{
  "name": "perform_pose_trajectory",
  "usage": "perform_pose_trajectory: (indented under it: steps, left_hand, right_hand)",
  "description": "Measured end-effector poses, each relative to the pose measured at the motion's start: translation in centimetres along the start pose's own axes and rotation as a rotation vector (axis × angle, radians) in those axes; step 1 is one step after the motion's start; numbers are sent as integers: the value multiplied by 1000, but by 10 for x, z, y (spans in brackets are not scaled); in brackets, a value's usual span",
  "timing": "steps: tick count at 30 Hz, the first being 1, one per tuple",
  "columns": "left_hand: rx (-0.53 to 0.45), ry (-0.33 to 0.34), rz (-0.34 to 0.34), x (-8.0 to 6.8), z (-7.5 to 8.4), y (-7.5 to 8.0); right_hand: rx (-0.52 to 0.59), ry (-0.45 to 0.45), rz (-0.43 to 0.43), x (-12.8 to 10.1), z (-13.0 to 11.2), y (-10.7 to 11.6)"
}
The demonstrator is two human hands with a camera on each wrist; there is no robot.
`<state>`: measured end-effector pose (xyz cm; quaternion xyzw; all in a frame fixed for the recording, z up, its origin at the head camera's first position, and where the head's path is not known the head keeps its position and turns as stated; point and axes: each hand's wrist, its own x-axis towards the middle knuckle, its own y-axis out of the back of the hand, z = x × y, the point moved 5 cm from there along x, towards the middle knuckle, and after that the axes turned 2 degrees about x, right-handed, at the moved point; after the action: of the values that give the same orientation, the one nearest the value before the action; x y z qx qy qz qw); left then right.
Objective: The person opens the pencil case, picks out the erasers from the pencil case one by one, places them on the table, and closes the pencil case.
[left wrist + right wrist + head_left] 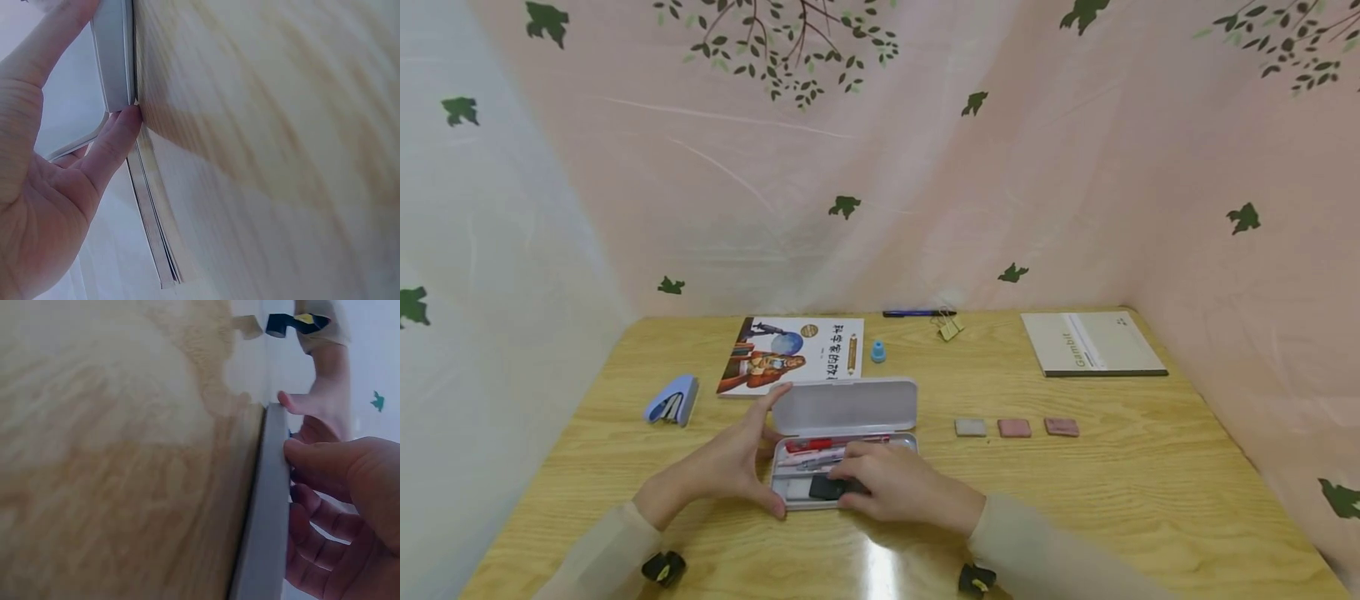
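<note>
An open pencil case (pixel 844 435) lies on the table with its lid (pixel 846 407) raised at the back. My left hand (pixel 741 454) grips its left end, thumb at the front corner and a fingertip up at the lid. In the left wrist view, fingertips press the end wall of the case (pixel 114 62). My right hand (pixel 895 483) reaches over the front rim and pinches a white eraser with a black sleeve (pixel 825 487) in the front compartment. Behind it lie a red pen (pixel 808 446) and several other pens. The right palm hides the case's right part.
Behind the case are a picture book (pixel 797 354) and a small blue cap-like piece (pixel 878 352). A stapler (pixel 672 401) sits left. To the right are a grey eraser (pixel 971 427), two pinkish ones (pixel 1014 428) and a notebook (pixel 1092 343). A pen (pixel 910 314) and binder clip (pixel 949 327) lie at the back.
</note>
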<state>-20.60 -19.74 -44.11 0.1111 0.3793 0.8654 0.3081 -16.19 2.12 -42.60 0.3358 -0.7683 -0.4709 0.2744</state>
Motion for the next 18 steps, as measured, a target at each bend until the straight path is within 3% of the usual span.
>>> perform_pose_trajectory:
  steps: [12,18]
  left_hand:
    - [-19,7,-3,0,1,1]
    - [-12,11,-7,0,0,0]
  right_hand:
    - [19,-70,31,4,4,-10]
    - [85,-90,51,4,4,-12]
